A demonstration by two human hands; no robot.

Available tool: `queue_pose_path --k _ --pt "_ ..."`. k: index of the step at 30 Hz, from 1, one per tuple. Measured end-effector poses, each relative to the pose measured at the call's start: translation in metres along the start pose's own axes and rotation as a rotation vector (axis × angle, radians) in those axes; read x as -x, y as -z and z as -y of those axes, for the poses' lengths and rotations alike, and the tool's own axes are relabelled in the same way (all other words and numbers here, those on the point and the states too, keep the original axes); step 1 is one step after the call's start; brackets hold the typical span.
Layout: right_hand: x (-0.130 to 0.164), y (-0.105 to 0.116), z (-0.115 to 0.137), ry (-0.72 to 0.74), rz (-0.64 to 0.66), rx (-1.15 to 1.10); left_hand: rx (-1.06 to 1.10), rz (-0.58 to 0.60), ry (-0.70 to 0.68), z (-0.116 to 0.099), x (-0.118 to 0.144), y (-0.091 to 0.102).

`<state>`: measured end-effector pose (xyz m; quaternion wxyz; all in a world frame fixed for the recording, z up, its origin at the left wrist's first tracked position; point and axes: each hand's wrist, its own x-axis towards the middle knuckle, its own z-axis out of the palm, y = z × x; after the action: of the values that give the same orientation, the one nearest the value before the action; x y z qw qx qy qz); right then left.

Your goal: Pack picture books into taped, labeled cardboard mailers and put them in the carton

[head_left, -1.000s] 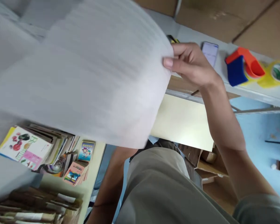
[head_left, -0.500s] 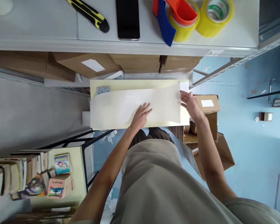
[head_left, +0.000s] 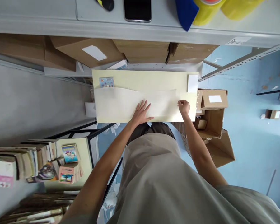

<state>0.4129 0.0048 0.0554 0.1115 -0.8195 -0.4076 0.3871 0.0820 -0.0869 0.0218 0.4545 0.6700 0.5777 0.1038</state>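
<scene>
A long white sheet (head_left: 121,101) of paper or thin foam lies across a pale yellow board (head_left: 154,79) in front of my body. My left hand (head_left: 141,114) rests on the middle of the sheet, palm down with fingers spread. At the sheet's right edge, my right hand (head_left: 184,106) is closed, its fingertips pinched on the edge. A small blue printed booklet (head_left: 106,82) sits at the board's upper left, partly covered by the sheet. Toward the upper right corner lies a small white pad or card (head_left: 192,83).
A grey shelf (head_left: 60,26) ahead bears a phone (head_left: 137,11), a cutter (head_left: 107,4) and yellow tape rolls (head_left: 207,14). Cardboard boxes (head_left: 142,51) stand beneath it. Open cartons (head_left: 214,121) are at right, books (head_left: 70,154) on a table at lower left.
My right hand has gone from open fingers under the sheet's raised right end to a closed pinch, lower and nearer me. The sheet lies flatter, nearer me, uncovering the white pad.
</scene>
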Motion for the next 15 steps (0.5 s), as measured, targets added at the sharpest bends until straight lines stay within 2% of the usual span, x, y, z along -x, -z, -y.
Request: queue_pose_path --k 3,7,9,12,15 --pt "-0.006 -0.005 -0.005 -0.011 -0.028 0.026 -0.011 -0.106 0.078 0.028 0.019 0.026" --pt "-0.013 -0.011 -0.013 -0.034 -0.089 0.105 -0.010 -0.264 0.216 0.076 0.041 0.059" --pt "-0.013 -0.015 -0.017 -0.034 -0.145 0.138 -0.026 -0.265 0.233 0.096 0.049 0.068" --pt "-0.006 -0.029 -0.018 0.007 -0.305 0.233 -0.113 -0.190 0.225 0.116 0.055 0.071" --pt "0.008 -0.060 -0.014 0.176 -0.335 0.381 -0.217 -0.137 0.236 0.124 0.055 0.065"
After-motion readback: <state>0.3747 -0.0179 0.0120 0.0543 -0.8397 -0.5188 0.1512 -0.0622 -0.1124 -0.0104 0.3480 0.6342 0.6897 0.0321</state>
